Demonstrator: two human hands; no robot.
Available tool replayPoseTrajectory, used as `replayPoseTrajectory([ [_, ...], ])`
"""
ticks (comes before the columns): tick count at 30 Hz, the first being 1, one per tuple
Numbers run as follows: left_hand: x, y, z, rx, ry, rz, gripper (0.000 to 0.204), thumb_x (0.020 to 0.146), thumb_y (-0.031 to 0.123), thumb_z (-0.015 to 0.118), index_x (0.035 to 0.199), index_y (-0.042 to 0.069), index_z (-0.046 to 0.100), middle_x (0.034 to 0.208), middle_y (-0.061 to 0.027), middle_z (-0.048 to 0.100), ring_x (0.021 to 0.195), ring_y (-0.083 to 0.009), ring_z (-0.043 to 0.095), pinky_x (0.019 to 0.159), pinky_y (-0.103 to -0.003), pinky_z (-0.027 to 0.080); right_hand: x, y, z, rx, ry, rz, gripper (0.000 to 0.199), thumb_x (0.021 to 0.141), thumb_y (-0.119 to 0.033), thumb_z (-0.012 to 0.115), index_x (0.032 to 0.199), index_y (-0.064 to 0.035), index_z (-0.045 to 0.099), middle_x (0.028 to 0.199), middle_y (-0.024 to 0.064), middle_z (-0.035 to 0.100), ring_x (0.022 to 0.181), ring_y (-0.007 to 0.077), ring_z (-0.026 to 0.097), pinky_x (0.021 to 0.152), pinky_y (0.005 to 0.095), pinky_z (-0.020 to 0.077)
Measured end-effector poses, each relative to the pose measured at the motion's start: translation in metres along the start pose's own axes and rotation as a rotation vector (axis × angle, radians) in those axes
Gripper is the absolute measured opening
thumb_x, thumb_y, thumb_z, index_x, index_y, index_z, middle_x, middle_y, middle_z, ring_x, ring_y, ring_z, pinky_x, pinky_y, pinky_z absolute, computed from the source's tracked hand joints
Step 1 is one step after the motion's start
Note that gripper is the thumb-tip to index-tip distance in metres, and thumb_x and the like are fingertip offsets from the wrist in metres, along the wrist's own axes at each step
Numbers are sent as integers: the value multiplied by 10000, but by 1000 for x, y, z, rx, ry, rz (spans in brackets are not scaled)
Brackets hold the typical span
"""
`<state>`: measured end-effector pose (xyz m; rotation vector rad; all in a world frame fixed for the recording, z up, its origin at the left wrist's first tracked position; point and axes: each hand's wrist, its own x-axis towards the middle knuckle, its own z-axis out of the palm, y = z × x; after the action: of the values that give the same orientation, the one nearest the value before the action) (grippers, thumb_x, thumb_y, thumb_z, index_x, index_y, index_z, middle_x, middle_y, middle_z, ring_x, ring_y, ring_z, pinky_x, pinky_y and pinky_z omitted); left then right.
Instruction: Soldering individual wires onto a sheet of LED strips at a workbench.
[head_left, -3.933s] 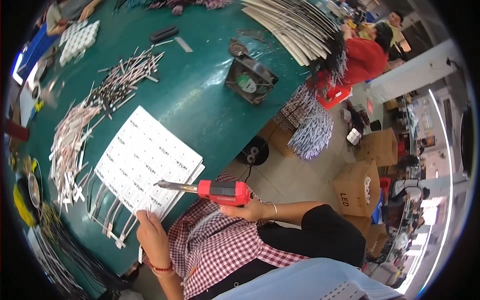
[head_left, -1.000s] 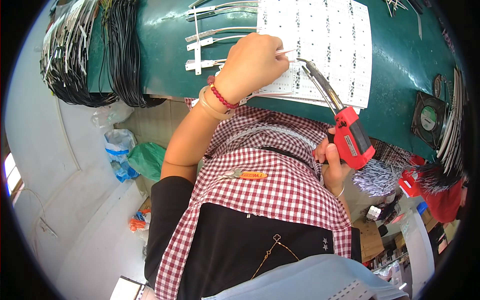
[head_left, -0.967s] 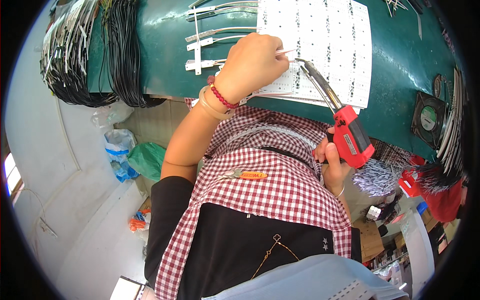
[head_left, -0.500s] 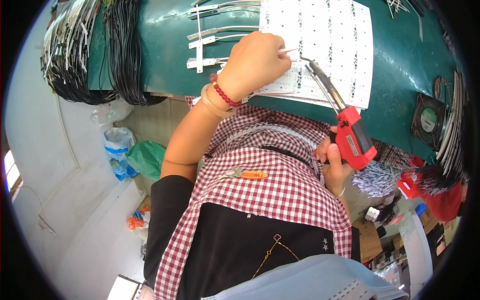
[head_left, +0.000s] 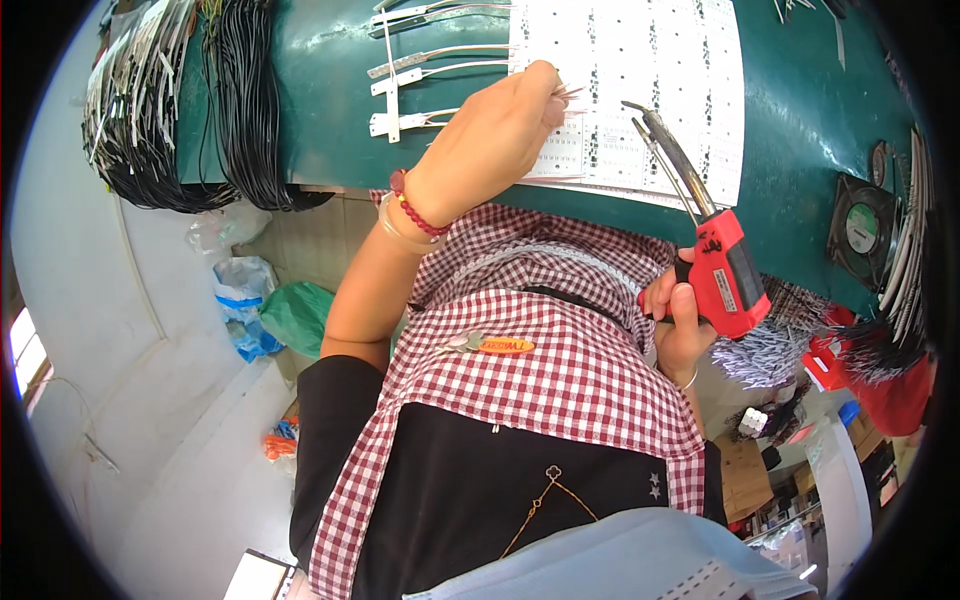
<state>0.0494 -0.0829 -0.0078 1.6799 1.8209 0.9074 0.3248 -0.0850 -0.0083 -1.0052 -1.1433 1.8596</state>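
My left hand point(head_left: 505, 125) is closed over the white printed circuit board panel point(head_left: 690, 120), pinching thin wires point(head_left: 570, 97) whose pale ends stick out to the right of the fingertips. My right hand point(head_left: 678, 320) grips a red soldering gun point(head_left: 730, 275) by its handle. The gun's dark metal tip and thin feed tube point up and left over the panel, apart from the wires. Left of my left hand, several wired white strips point(head_left: 395, 85) lie across the table edge of the panel; the palm hides part of the wires.
Bundles of black cables point(head_left: 243, 90) hang over the green table point(head_left: 320, 130) at the left. A small black fan point(head_left: 858, 228) stands at the right, beside a bundle of grey wires point(head_left: 908, 240). Plastic bags point(head_left: 298, 318) lie below the table at the left.
My left hand has shifted slightly left with the wires. The soldering gun has moved a little right, and its tip has drawn away from the wire ends.
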Motion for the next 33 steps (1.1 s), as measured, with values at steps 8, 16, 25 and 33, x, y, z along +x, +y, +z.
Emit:
replayPoseTrajectory([
  [8,1,36,-19,-27,296,-59,90,869,89,544,876,0,539,708,-140,611,626,-312,578,583,-358,462,-4,4,-5,9,1,-40,349,886,-161,520,1160,34,426,660,60,461,482,102,398,467,268,385],
  [16,6,14,10,195,16,-202,169,767,142,579,755,-27,582,611,-198,566,559,-357,558,531,-386,443,-13,7,-4,-33,-28,70,353,882,-145,529,1172,27,427,642,52,457,504,102,400,493,267,382],
  [25,9,17,7,202,-15,-220,163,750,154,574,735,-8,584,589,-197,545,539,-366,535,504,-392,427,-11,8,-3,-28,-51,116,335,887,-136,533,1170,16,438,652,45,457,533,99,403,507,267,381],
  [33,10,15,9,214,4,-210,175,758,161,571,706,-6,567,566,-199,528,524,-375,518,494,-408,418,-13,8,-5,-88,-27,167,253,884,-135,538,1076,9,458,646,41,464,535,97,412,518,258,378],
])
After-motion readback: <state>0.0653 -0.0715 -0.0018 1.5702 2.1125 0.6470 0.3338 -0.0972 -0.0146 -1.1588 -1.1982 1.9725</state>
